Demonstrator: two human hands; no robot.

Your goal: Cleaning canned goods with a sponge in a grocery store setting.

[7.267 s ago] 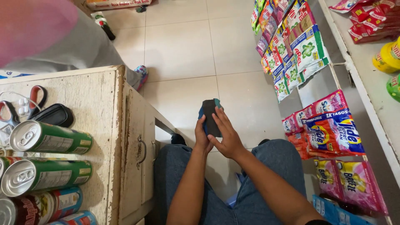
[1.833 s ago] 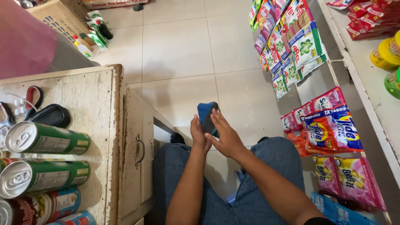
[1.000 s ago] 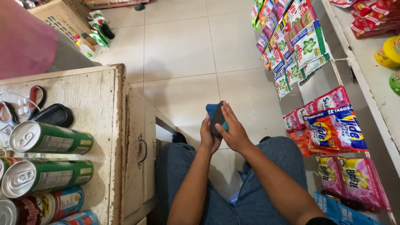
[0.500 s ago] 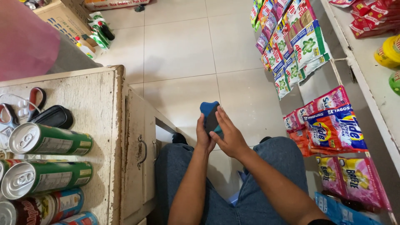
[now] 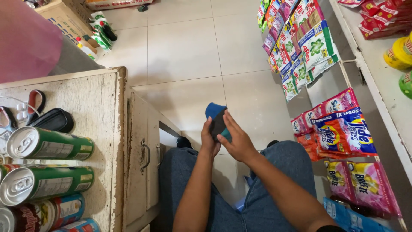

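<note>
The pale tiled floor point(image 5: 184, 47) takes up most of the view and lies open between the worn wooden bench point(image 5: 92, 111) on the left and the rack of bright detergent sachets point(image 5: 317, 47) on the right. The bench's near edge drops to a cabinet door point(image 5: 143, 159) that stands ajar, close beside the person's denim-clad knees point(image 5: 240, 189). Green cans point(image 5: 51, 144) lie on their sides on the bench, the lowest ones cut off by the frame. Over the lap, the left hand point(image 5: 209, 138) and the right hand point(image 5: 238, 139) both grasp a dark phone in a blue case point(image 5: 217, 122), fingers wrapped across it so most of it is hidden. A pink blur point(image 5: 25, 38) covers the top left corner.
</note>
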